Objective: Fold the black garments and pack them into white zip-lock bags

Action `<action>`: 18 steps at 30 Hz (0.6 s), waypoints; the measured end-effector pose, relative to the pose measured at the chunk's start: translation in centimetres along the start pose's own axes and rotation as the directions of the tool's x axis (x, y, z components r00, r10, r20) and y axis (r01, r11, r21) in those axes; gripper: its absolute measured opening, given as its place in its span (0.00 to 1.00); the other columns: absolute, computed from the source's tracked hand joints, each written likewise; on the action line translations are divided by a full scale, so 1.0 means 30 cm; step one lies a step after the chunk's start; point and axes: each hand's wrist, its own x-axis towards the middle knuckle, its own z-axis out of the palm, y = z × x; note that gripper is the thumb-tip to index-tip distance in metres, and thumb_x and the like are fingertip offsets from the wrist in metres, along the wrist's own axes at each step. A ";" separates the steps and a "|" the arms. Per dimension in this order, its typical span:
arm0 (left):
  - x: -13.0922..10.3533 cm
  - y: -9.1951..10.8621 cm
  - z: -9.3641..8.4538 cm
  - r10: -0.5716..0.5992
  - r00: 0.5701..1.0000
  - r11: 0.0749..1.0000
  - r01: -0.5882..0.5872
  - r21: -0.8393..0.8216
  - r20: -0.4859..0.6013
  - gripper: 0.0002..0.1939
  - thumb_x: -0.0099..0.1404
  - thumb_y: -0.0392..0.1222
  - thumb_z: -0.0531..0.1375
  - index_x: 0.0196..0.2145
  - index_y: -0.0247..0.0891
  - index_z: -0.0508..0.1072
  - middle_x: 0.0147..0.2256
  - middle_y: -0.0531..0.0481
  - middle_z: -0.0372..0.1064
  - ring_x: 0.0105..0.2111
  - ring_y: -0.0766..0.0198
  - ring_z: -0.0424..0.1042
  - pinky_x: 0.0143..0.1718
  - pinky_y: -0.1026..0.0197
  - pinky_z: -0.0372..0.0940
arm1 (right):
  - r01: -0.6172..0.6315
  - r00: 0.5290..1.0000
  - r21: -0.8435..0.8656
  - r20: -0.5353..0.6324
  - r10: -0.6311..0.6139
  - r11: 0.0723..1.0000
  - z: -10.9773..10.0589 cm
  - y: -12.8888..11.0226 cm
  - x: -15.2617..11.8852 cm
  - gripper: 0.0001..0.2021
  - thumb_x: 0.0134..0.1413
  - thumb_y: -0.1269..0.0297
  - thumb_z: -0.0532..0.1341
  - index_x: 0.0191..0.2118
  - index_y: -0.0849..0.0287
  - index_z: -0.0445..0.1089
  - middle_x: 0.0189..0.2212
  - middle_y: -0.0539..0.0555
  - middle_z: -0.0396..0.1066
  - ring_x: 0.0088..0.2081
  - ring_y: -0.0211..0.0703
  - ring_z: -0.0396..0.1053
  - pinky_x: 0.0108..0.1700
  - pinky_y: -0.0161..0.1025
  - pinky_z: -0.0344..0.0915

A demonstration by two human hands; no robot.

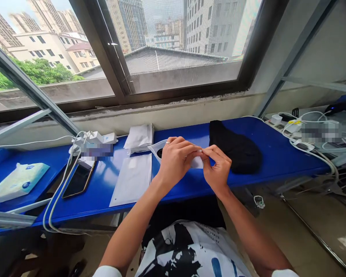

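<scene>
Both hands meet over the blue desk in front of me. My left hand (pixel 175 159), with a ring on one finger, is closed on a translucent white bag (pixel 197 162). Something black shows inside the bag at its left end; what it is I cannot make out. My right hand (pixel 218 168) pinches the bag's right end, its fingertips touching those of my left hand. Left of the hands lies a flat white bag (pixel 132 179), and behind it a stack of white bags (pixel 138 137). A black cloth item (pixel 236 150) rests to the right.
A phone (pixel 79 179) and power strips with white cables (pixel 96 137) are at the left. Farther left lies a tissue pack (pixel 23 181). More plugs and cables (pixel 294 125) crowd the right end of the blue desk (pixel 288 154). Metal frame posts (pixel 288 65) flank the window.
</scene>
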 end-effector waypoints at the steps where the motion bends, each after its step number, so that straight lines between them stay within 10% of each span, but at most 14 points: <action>1: -0.004 -0.005 -0.008 -0.003 0.999 1.000 0.003 0.009 -0.032 0.10 0.73 0.46 0.62 0.37 0.46 0.84 0.37 0.50 0.82 0.38 0.57 0.74 0.48 0.49 0.61 | 0.009 1.000 -0.036 -0.023 -0.010 0.999 -0.006 -0.001 0.006 0.13 0.69 0.59 0.60 0.33 0.54 0.78 0.27 0.53 0.70 0.30 0.43 0.68 0.35 0.41 0.64; 8: -0.053 -0.107 -0.152 -0.058 0.972 0.986 0.091 0.139 -0.227 0.08 0.68 0.46 0.66 0.31 0.46 0.84 0.43 0.48 0.81 0.44 0.53 0.74 0.50 0.47 0.65 | 0.016 0.960 -0.201 -0.271 -0.072 0.980 -0.095 0.057 0.071 0.15 0.67 0.57 0.62 0.30 0.58 0.76 0.24 0.51 0.65 0.27 0.40 0.62 0.30 0.39 0.57; 13: -0.097 -0.182 -0.211 -0.388 0.883 0.914 0.331 -0.235 -0.265 0.10 0.66 0.50 0.68 0.37 0.42 0.82 0.42 0.47 0.79 0.42 0.57 0.77 0.47 0.55 0.69 | -0.243 0.928 0.059 -0.275 0.250 0.968 -0.045 0.096 0.044 0.17 0.67 0.52 0.61 0.31 0.60 0.72 0.25 0.49 0.64 0.25 0.37 0.60 0.28 0.35 0.55; 18: -0.239 -0.117 -0.126 -0.786 0.613 0.206 0.382 -0.901 0.080 0.34 0.62 0.68 0.66 0.54 0.38 0.74 0.54 0.37 0.75 0.52 0.49 0.78 0.55 0.49 0.70 | -0.483 0.719 0.403 -0.324 0.615 0.777 0.094 0.099 -0.055 0.17 0.64 0.47 0.63 0.39 0.58 0.72 0.31 0.50 0.72 0.30 0.37 0.68 0.32 0.33 0.64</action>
